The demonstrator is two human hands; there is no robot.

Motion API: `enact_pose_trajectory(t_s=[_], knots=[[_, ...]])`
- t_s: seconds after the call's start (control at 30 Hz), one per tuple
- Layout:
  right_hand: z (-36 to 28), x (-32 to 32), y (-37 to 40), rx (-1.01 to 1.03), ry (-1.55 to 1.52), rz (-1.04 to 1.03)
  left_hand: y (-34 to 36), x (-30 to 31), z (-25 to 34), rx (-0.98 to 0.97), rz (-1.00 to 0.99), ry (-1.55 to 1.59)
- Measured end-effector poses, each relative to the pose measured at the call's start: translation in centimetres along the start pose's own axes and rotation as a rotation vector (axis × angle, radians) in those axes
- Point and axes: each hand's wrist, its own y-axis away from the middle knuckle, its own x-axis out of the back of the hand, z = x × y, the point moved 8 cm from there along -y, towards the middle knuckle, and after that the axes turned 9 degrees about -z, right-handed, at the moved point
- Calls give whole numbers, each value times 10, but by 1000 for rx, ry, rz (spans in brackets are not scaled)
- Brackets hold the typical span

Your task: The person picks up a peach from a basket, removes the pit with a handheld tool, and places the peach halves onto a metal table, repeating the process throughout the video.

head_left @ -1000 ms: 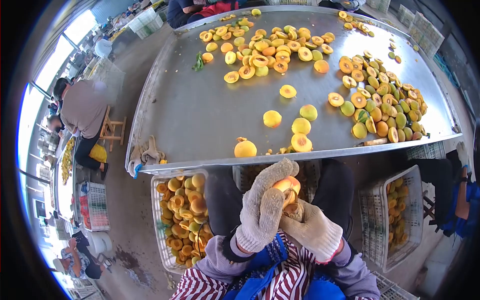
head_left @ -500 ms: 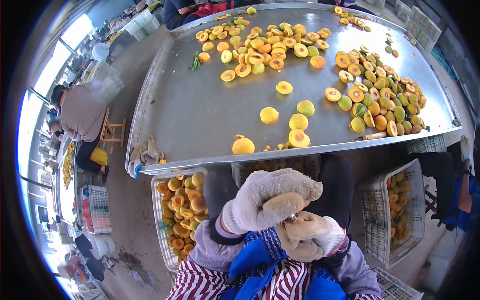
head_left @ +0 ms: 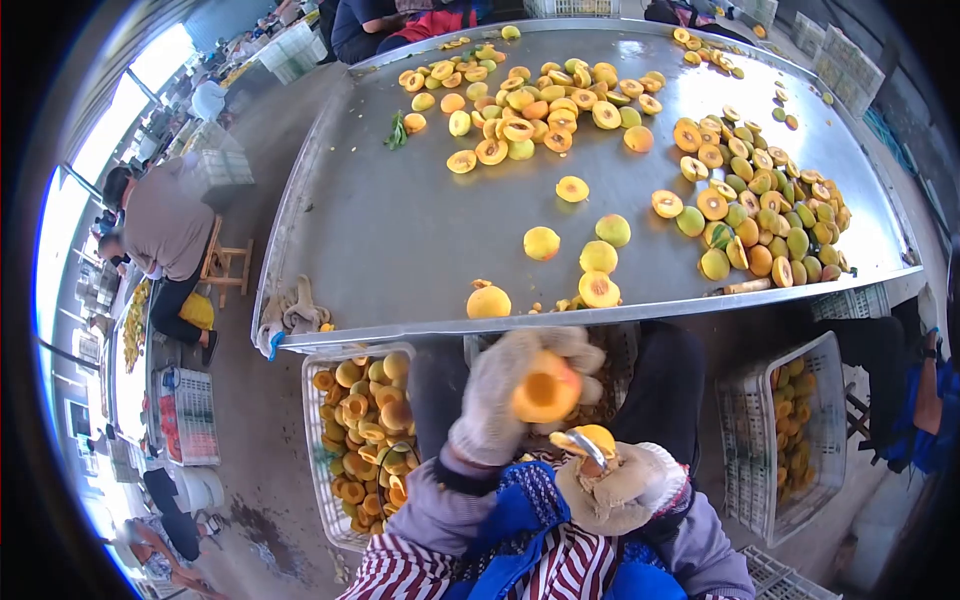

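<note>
My left hand [head_left: 490, 395], in a pale work glove, is closed on a fruit half [head_left: 546, 387] with its hollow, pitted face toward the camera. Lower and to the right, my gloved right hand [head_left: 612, 490] grips a small metal tool [head_left: 590, 450]. A yellow piece of fruit [head_left: 598, 438] rests against the tool's tip. Both hands are over my lap, below the near edge of the metal table [head_left: 420, 250]. Several fruit halves [head_left: 599, 290] lie near that edge.
A crate of halves [head_left: 312, 440] stands left of my legs, another crate [head_left: 735, 440] on the right. Fruit piles [head_left: 765, 210] lie on the table. Gloves [head_left: 292, 312] rest at its left corner. A seated person [head_left: 165, 215] is at left; a co-worker's arm [head_left: 928, 390] shows at right.
My hands have moved apart. The left one now shows a hollow fruit half, and the tool with a fruit piece has come into view at my right hand.
</note>
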Motion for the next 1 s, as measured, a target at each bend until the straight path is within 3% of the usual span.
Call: enact_pose_trajectory(t_s=[0.07, 0.1, 0.13, 0.17, 0.2, 0.27, 0.3, 0.37, 0.4, 0.43, 0.47, 0.53, 0.6, 0.7, 0.83, 0.93, 1.0], knots=[[2, 40, 20, 227, 78, 249, 18, 44, 29, -114, 169, -261], [-10, 21, 25, 10, -1, 341, 36, 80, 44, -238, 291, -622], [-12, 17, 26, 6, 2, 334, 60, 137, 42, -294, 521, -740], [-14, 27, 36, 5, 32, 510, 71, 164, 60, -180, 539, -871], [-17, 38, 45, 7, 64, 687, 80, 178, 74, 129, 614, -1207], [-19, 44, 36, -37, 115, 722, 81, 169, 75, 223, 527, -2036], [-21, 50, 29, -110, 217, 765, 76, 172, 73, 213, 536, -2038], [-26, 54, 12, -216, 428, 775, 48, 128, 83, -177, 511, -1917], [-28, 58, 11, -279, 538, 877, 28, 136, 71, -67, 439, -1562], [-32, 59, 7, -284, 660, 868, 6, 130, 60, -101, 303, -1480], [-34, 59, 4, -285, 781, 858, -17, 124, 46, -92, 175, -1466], [-33, 60, 9, -255, 763, 874, -55, 122, 24, -143, 143, -1558], [-36, 55, 18, -207, 615, 972, -93, 150, -16, 215, -7, -1695], [-36, 55, 30, -168, 545, 1026, -118, 168, -10, 277, 163, -1779], [-37, 55, 22, -142, 517, 1026, -110, 157, -5, 369, 82, -1861], [-44, 48, 12, -174, 551, 1009, -106, 163, 9, 289, 173, -1634], [-52, 45, 8, -133, 656, 1018, -90, 145, 0, 177, 59, -234]])
